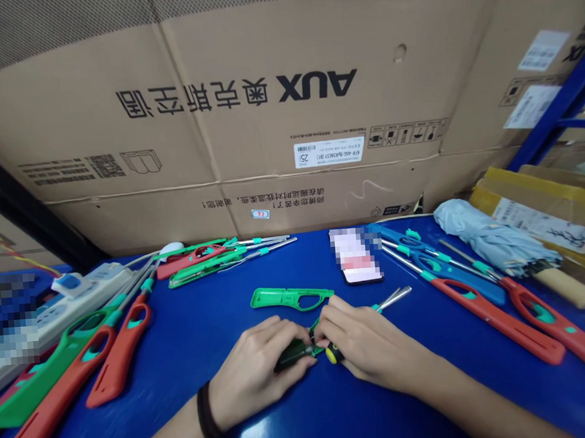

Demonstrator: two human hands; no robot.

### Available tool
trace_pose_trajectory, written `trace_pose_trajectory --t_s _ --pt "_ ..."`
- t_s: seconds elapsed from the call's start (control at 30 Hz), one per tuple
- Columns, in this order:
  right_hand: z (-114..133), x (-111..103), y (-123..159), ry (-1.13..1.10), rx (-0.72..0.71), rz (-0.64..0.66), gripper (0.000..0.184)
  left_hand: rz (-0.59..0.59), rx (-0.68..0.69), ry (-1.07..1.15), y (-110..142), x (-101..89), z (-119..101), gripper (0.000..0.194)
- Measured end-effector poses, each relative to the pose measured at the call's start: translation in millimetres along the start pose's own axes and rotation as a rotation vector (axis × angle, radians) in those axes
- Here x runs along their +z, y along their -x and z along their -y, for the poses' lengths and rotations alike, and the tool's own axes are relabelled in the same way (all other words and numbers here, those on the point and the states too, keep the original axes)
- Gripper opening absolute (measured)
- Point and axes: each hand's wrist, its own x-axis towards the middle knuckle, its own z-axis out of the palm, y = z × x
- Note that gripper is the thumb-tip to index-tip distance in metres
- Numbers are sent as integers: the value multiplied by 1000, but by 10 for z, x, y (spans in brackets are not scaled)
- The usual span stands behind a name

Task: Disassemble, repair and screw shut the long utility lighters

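My left hand [268, 354] is closed around the dark, opened body of a green long-nosed lighter [292, 354]. The lighter's metal tube [397, 298] sticks out beyond my right hand [365, 337]. The fingers of that hand are closed at the lighter's middle, with a short black and yellow handle [333, 353], apparently a screwdriver's, between them and the palm. My fingers hide its tip and the parts they touch. Just above my hands lies a loose green lighter shell half [292, 298] with a trigger hole, its right end close to my right fingers.
Red and green lighters [122, 358] lie at the left beside a white power strip [78, 301]. More lighters [205, 258] lie at the back. A phone [358, 258] lies near the cardboard [247, 142]. Red lighters [500, 321], blue parts and a folded umbrella [494, 231] are on the right.
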Motion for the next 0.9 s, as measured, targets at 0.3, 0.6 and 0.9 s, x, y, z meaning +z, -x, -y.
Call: trace_pose_trajectory --t_s 0.3,0.6,0.9 --pt "-208 -291 134 -269 185 -180 6 55 -5 5 -4 -86 40 9" --pt "-338 -285 201 -313 259 -114 2 85 38 -85 -16 -154 117 26" --pt "-324 -238 154 -345 216 -96 8 104 48 -138 5 -124 118 28"
